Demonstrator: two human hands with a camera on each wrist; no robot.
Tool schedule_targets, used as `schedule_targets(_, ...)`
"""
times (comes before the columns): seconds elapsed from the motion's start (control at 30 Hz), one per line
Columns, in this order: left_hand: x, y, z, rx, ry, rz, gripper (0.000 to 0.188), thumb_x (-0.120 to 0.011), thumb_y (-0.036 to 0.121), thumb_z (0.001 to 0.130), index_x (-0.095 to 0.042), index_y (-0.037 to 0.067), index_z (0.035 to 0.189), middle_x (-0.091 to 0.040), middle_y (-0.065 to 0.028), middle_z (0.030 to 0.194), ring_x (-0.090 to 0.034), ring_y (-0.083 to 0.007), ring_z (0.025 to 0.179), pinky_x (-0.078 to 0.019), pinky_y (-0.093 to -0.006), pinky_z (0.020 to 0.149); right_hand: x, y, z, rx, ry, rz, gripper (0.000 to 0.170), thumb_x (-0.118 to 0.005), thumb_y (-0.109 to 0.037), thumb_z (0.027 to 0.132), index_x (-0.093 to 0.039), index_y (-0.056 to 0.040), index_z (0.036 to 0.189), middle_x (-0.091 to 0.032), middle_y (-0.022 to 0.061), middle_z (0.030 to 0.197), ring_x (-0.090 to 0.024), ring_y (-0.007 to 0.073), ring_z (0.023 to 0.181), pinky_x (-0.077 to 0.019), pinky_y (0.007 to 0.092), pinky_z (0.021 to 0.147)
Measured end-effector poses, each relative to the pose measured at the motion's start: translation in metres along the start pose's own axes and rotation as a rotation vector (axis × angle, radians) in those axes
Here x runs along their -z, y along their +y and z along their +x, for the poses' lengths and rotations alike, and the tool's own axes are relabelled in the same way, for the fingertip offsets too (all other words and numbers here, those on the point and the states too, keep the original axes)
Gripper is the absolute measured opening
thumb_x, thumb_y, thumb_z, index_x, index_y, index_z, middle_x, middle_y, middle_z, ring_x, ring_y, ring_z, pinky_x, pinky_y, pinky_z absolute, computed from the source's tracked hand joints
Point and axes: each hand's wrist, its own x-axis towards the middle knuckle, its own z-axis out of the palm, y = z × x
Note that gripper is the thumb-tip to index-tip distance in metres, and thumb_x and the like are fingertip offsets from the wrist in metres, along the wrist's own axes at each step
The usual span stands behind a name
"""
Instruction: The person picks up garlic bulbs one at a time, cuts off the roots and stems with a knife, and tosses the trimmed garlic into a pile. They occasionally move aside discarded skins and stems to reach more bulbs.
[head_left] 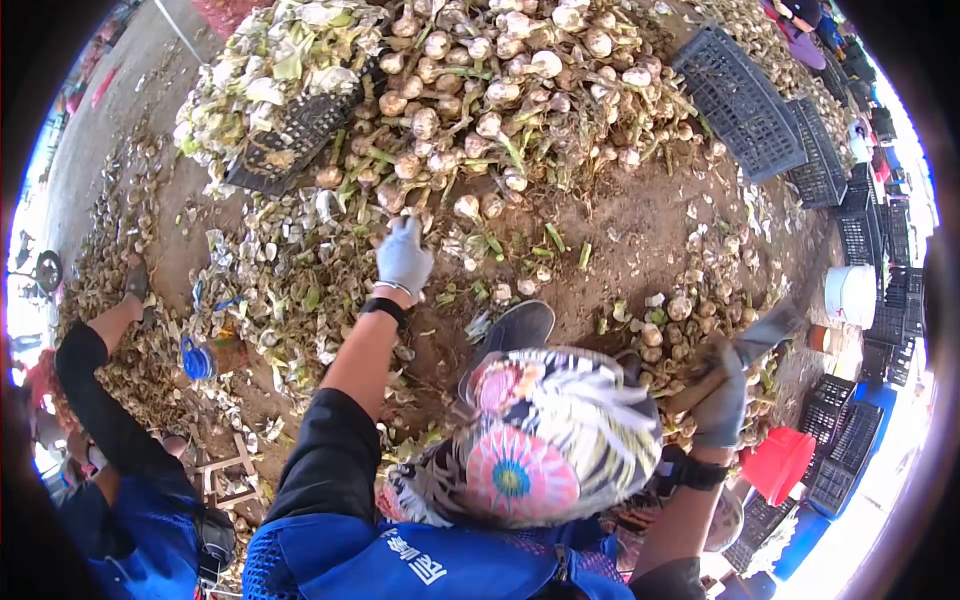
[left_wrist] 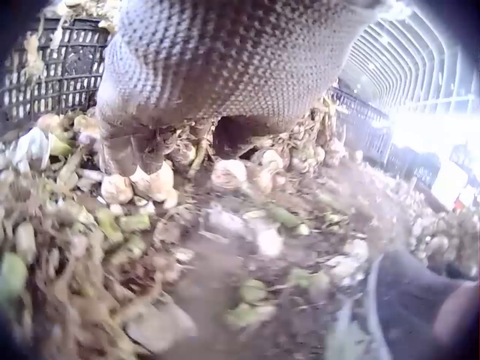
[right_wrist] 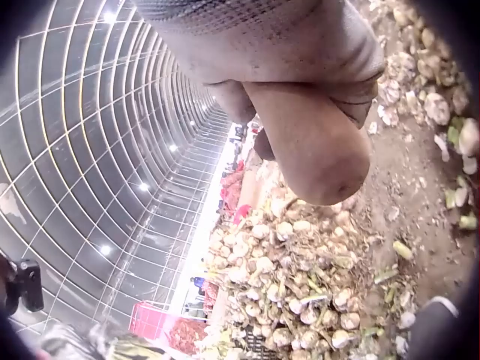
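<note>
My left hand [head_left: 403,258], in a pale knitted glove, reaches down at the near edge of a large heap of garlic [head_left: 500,90]. Its fingertips come close to some garlic bulbs [left_wrist: 154,180] on the ground, with a gap between thumb and fingers in the left wrist view. Out to the right, my gloved right hand [head_left: 722,405] grips a knife by its thick wooden handle [right_wrist: 322,157]. The broad grey blade [head_left: 772,332] points away to the upper right in the head view. Below that hand lies a smaller pile of trimmed bulbs [head_left: 680,325].
Black crates stand at the left [head_left: 290,140] and right [head_left: 740,105] of the heap. Cut stems [head_left: 555,237] and husks litter the ground. A blue-lidded jug [head_left: 200,358] lies left; a red bucket [head_left: 778,465] and white bucket [head_left: 850,295] stand right. Another person [head_left: 130,500] sits at left.
</note>
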Motion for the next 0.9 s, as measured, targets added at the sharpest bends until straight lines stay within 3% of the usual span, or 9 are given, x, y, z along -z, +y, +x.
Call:
schedule_targets(0.17, -0.015, -0.036, 0.064, -0.235, -0.235, 0.256, 0.046, -0.064, 0.007, 0.079, -0.056, 0.007, 0.124, -0.052, -0.0210, 0.132, -0.065, -0.0397, 0.102, -0.0530, -0.0486, 0.085, -0.047, 0.026, 0.028, -0.090, -0.052, 0.001, 0.031, -0.061, -0.028, 0.095, -0.068, -0.0008, 0.110, -0.068, 0.0089, 0.085, -0.062, 0.0165, 0.067, -0.0488, 0.0294, 0.063)
schedule_targets(0.3, -0.015, -0.012, 0.078, -0.190, -0.346, 0.290, 0.039, -0.066, 0.010, 0.081, -0.055, 0.004, 0.117, -0.053, -0.0242, 0.127, -0.064, -0.0418, 0.102, -0.0535, -0.0476, 0.086, -0.088, 0.041, 0.041, -0.131, -0.050, -0.053, 0.029, -0.062, -0.023, 0.094, -0.067, 0.0008, 0.110, -0.069, 0.0094, 0.083, -0.062, 0.0171, 0.065, -0.0492, 0.0303, 0.061)
schedule_targets(0.4, -0.011, 0.011, 0.066, -0.110, -0.340, -0.009, 0.038, -0.073, 0.022, 0.082, -0.053, 0.001, 0.107, -0.065, -0.0250, 0.103, -0.066, -0.0419, 0.093, -0.0537, -0.0500, 0.081, -0.102, 0.067, 0.062, -0.203, -0.169, -0.128, 0.022, -0.066, -0.014, 0.092, -0.069, 0.0017, 0.107, -0.069, 0.0075, 0.082, -0.062, 0.0149, 0.063, -0.0474, 0.0287, 0.060)
schedule_targets(0.5, 0.017, 0.069, 0.027, 0.070, -0.435, -0.534, 0.035, -0.080, 0.023, 0.083, -0.062, 0.000, 0.101, -0.070, -0.0139, 0.081, -0.067, -0.0213, 0.068, -0.0544, -0.0323, 0.057, -0.141, 0.107, 0.068, -0.187, -0.308, 0.029, 0.023, -0.071, -0.009, 0.090, -0.069, 0.0017, 0.109, -0.069, 0.0051, 0.083, -0.060, 0.0124, 0.064, -0.0458, 0.0272, 0.060)
schedule_targets(0.53, 0.010, 0.078, 0.014, -0.116, -0.358, -0.634, 0.040, -0.083, 0.027, 0.081, -0.062, 0.000, 0.100, -0.069, -0.0125, 0.087, -0.066, -0.0204, 0.072, -0.0549, -0.0336, 0.063, -0.154, 0.114, 0.070, -0.196, -0.302, 0.035, 0.023, -0.071, -0.009, 0.090, -0.069, 0.0017, 0.109, -0.069, 0.0051, 0.083, -0.060, 0.0124, 0.064, -0.0458, 0.0272, 0.060)
schedule_targets(0.63, -0.002, 0.111, -0.008, -0.225, -0.463, -0.726, 0.044, -0.077, 0.006, 0.083, -0.059, 0.001, 0.123, -0.066, -0.0084, 0.104, -0.064, -0.0160, 0.097, -0.0526, -0.0299, 0.089, -0.183, 0.134, 0.078, -0.322, -0.418, 0.259, 0.031, -0.073, -0.003, 0.087, -0.067, 0.0054, 0.116, -0.071, 0.0071, 0.100, -0.064, 0.0126, 0.086, -0.0504, 0.0270, 0.078)
schedule_targets(0.73, -0.023, 0.134, -0.019, -0.059, -0.530, -1.233, 0.059, -0.075, 0.007, 0.084, -0.047, 0.000, 0.136, -0.063, -0.0050, 0.113, -0.061, -0.0169, 0.104, -0.0498, -0.0321, 0.094, -0.191, 0.139, 0.088, -0.329, -0.381, 0.344, 0.030, -0.072, -0.003, 0.088, -0.066, 0.0077, 0.116, -0.071, 0.0075, 0.104, -0.065, 0.0127, 0.091, -0.0504, 0.0271, 0.083)
schedule_targets(0.83, 0.002, 0.148, -0.003, 0.000, -0.689, -1.064, 0.069, -0.076, 0.006, 0.083, -0.040, -0.002, 0.141, -0.059, -0.0088, 0.127, -0.057, -0.0162, 0.114, -0.0464, -0.0318, 0.100, -0.181, 0.126, 0.097, -0.339, -0.352, 0.322, 0.030, -0.072, -0.006, 0.089, -0.067, 0.0051, 0.116, -0.071, 0.0050, 0.103, -0.065, 0.0117, 0.086, -0.0512, 0.0262, 0.077)
schedule_targets(0.9, -0.012, 0.138, -0.001, 0.139, -0.771, -1.237, 0.066, -0.076, 0.005, 0.083, -0.043, -0.002, 0.140, -0.060, -0.0087, 0.125, -0.057, -0.0147, 0.114, -0.0464, -0.0307, 0.099, -0.171, 0.103, 0.098, -0.195, -0.429, -0.271, 0.029, -0.074, -0.012, 0.088, -0.069, 0.0002, 0.113, -0.071, 0.0039, 0.099, -0.064, 0.0099, 0.078, -0.0514, 0.0262, 0.071)
